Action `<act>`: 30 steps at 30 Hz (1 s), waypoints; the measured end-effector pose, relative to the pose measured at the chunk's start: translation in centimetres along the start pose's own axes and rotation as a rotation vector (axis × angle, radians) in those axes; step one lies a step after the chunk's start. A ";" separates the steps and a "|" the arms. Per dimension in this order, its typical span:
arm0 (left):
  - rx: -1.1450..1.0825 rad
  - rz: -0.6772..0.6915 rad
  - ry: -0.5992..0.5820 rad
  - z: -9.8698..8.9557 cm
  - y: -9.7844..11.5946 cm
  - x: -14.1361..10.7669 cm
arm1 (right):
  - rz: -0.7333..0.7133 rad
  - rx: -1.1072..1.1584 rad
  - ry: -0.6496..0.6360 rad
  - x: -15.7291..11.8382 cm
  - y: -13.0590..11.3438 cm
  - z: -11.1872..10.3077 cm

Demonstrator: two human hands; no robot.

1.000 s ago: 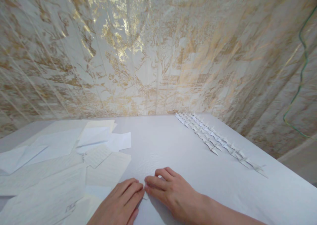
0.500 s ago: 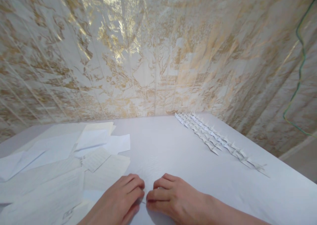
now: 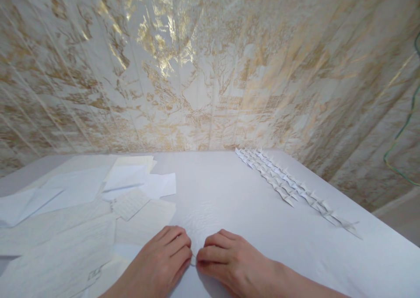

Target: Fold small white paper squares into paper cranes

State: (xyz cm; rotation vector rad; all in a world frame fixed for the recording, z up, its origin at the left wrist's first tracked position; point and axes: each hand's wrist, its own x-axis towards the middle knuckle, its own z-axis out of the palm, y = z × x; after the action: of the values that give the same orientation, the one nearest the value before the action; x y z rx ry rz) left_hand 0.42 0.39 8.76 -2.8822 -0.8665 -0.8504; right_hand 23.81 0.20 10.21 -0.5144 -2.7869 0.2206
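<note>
Close together over the near part of the white table (image 3: pixel 203 188), my left hand (image 3: pixel 164 256) and my right hand (image 3: pixel 229 258) both have their fingers curled in. Between the fingertips shows a sliver of a small whitish piece of paper (image 3: pixel 193 260). Both hands pinch it, one from each side, and most of it is hidden by the fingers. Left of my left hand lie loose sheets of paper (image 3: pixel 65 245), overlapping, some with faint writing.
Rows of small folded paper pieces (image 3: pixel 288 180) run slantwise along the table's right side. Behind the table stands a wall (image 3: pixel 210 83) with a shiny gold and white pattern. A green cord (image 3: pixel 405 118) hangs at the far right.
The view has shifted slightly. My hands stay close together, and a little more of the small paper shows between my fingertips.
</note>
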 end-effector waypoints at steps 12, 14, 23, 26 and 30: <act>-0.012 -0.125 -0.025 1.2 -0.3 -0.1 | 0.009 -0.042 -0.002 0.4 -0.3 0.6; -0.021 -0.138 -0.023 1.3 -0.3 -0.2 | 0.030 -0.038 0.006 0.4 -0.3 0.7; -0.101 -0.133 -0.063 1.2 -0.7 -0.4 | 0.029 -0.045 0.004 0.3 -0.3 0.9; -0.138 -0.146 -0.073 1.5 -0.9 -1.0 | 0.049 -0.019 0.037 0.2 -0.2 1.2; -0.123 -0.174 -0.092 1.5 -0.9 -1.2 | 0.064 -0.023 0.061 0.2 -0.3 1.3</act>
State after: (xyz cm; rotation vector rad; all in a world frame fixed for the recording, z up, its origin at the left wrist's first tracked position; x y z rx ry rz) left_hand -0.09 0.80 6.75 -3.0068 -1.1268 -0.8163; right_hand 23.09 -0.13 9.08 -0.6058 -2.7198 0.1833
